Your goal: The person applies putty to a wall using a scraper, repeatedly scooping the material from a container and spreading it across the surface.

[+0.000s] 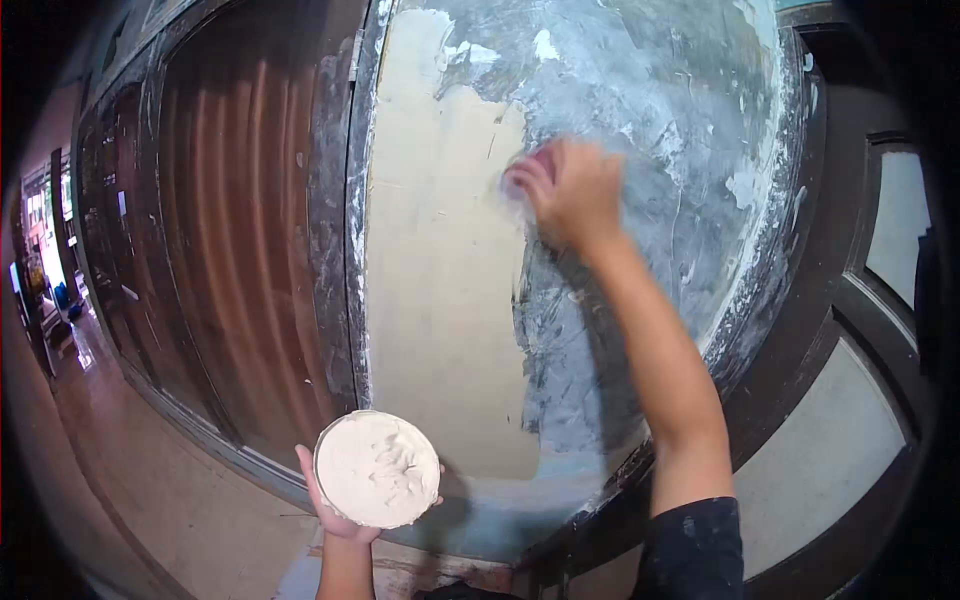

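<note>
My left hand (335,515) supports a round bowl (317,462) from below, fingers curled around its side. Thick cream-coloured putty (365,465) fills it, with ridges and dents on the right of its surface. Up at the wall, my right hand (582,190) is closed around a small reddish spreading tool (540,165), smeared by motion so that I cannot tell its exact kind. The tool is at the right edge of a smooth cream putty coat (445,270) on the wall's left part. Rightward, the wall (660,240) is patchy grey-blue with white smears.
A dark-framed panel (235,230) with brown curtain-like folds stands left of the wall. On the right is a dark wooden door (850,310) with pale panels. The floor (190,480) runs back at left toward a bright opening (45,230) with several objects.
</note>
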Available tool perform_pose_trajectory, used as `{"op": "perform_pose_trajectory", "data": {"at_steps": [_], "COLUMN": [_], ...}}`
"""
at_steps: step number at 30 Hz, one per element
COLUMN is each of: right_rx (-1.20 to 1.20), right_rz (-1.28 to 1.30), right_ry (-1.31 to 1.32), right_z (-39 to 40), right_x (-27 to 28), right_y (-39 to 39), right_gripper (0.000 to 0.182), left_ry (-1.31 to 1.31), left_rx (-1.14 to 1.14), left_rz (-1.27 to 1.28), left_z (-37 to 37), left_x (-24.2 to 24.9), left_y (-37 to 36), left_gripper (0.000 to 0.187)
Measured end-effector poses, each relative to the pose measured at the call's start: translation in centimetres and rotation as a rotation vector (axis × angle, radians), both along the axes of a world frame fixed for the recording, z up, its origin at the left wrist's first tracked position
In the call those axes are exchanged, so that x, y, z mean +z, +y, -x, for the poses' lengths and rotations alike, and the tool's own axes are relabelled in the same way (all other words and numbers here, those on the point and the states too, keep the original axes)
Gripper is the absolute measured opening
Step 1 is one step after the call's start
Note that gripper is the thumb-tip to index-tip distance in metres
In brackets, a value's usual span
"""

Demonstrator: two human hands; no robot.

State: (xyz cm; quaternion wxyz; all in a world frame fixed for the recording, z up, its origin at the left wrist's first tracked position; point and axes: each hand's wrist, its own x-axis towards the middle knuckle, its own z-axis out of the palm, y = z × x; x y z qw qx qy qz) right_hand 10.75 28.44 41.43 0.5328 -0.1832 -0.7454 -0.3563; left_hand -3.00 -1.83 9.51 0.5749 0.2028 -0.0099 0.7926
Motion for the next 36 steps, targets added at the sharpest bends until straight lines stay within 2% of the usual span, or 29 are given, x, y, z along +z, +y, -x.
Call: {"op": "perform_pose_trajectory", "data": {"at_steps": [2, 3, 5, 6, 8, 9, 10, 11, 13, 18, 20, 21, 22, 24, 25, 26, 27, 29, 30, 31, 32, 36], "right_rx": [0.044, 0.045, 0.377, 0.37, 0.447, 0.5, 0.421, 0.481, 0.528, 0.432, 0.209, 0.219, 0.218, 0.46, 0.469, 0.47, 0.486, 0.466, 0.463, 0.462, 0.458, 0.427], "right_rz": [0.029, 0.03, 0.376, 0.59, 0.856, 0.935, 1.048, 1.135, 1.237, 1.323, 1.089, 1.153, 1.149, 1.1, 0.954, 0.961, 0.72, 0.286, 0.288, 0.147, 0.004, -0.063], "right_ry": [0.387, 0.391, 0.335, 0.182, -0.119, -0.305, -0.481, -0.544, -0.601, -0.654, -0.582, -0.579, -0.578, -0.509, -0.532, -0.533, -0.6, -0.677, -0.675, -0.707, -0.738, -0.759], "right_z": [-1.2, -1.4, -1.9, -2.1, -1.6, -1.4, -1.2, -1.0, -0.4, -1.5, -2.7, -3.4, -4.2, -5.5, -5.9, -6.2, -6.5, -7.0, -7.2, -7.4, -7.6, -8.1], "right_x": [4.0, 4.1, 2.8, 1.1, -4.1, -6.9, -9.3, -11.2, -14.3, -14.7, -14.5, -13.8, -13.1, -11.8, -11.6, -11.4, -11.1, -11.2, -11.2, -11.1, -10.9, -11.6], "right_y": [0.3, -0.3, -2.1, -4.0, -6.5, -7.2, -7.2, -7.6, -6.9, -5.4, -3.7, -4.4, -5.5, -8.1, -9.0, -9.8, -10.6, -11.3, -11.7, -12.1, -12.6, -12.8], "right_gripper": [0.054, 0.054, 0.062, 0.064, 0.061, 0.06, 0.058, 0.06, 0.064, 0.066, 0.072, 0.062, 0.062, 0.041, 0.021, 0.021, 0.02, 0.021, 0.021, 0.021, 0.021, 0.022], "left_ry": [-0.006, 0.044, 0.012, -0.026, -0.058, -0.036, -0.012, 0.015, -0.004, -0.103, -0.14, -0.164, -0.189, -0.18, -0.131, -0.081, -0.092, -0.017, 0.056, 0.088, -0.058, -0.021], "left_rx": [-0.035, -0.033, -0.065, -0.095, -0.059, -0.125, -0.194, -0.259, -0.323, -0.509, -0.526, -0.525, -0.523, -0.515, -0.467, -0.42, -0.344, -0.299, -0.251, -0.212, -0.256, -0.24], "left_rz": [-0.022, -0.055, -0.046, -0.041, -0.018, -0.061, -0.103, -0.115, -0.129, -0.171, -0.138, -0.131, -0.129, -0.15, -0.122, -0.089, -0.004, -0.004, -0.009, 0.001, -0.023, -0.01], "left_z": [-0.3, -0.1, -0.2, -0.4, -0.5, -0.7, -0.9, -1.1, -1.9, -2.7, -2.6, -2.8, -2.8, -2.5, -2.4, -2.3, -2.5, -2.0, -1.9, -1.9, -2.2, -1.6], "left_x": [0.6, 0.6, 1.2, 1.3, 1.1, 1.4, 1.7, 1.8, 2.4, 2.8, 2.4, 2.7, 3.0, 3.6, 3.8, 3.9, 4.3, 4.3, 4.4, 4.8, 5.6, 5.6], "left_y": [0.1, 0.4, 0.5, 0.6, 1.0, 1.4, 1.7, 1.8, 2.1, 2.7, 2.2, 1.7, 1.4, 1.6, 1.7, 1.7, 1.5, 2.2, 2.5, 2.5, 2.4, 2.7], "left_gripper": [0.116, 0.116, 0.116, 0.116, 0.116, 0.116, 0.117, 0.123, 0.124, 0.125, 0.124, 0.124, 0.125, 0.125, 0.124, 0.124, 0.121, 0.12, 0.119, 0.119, 0.121, 0.121]}}
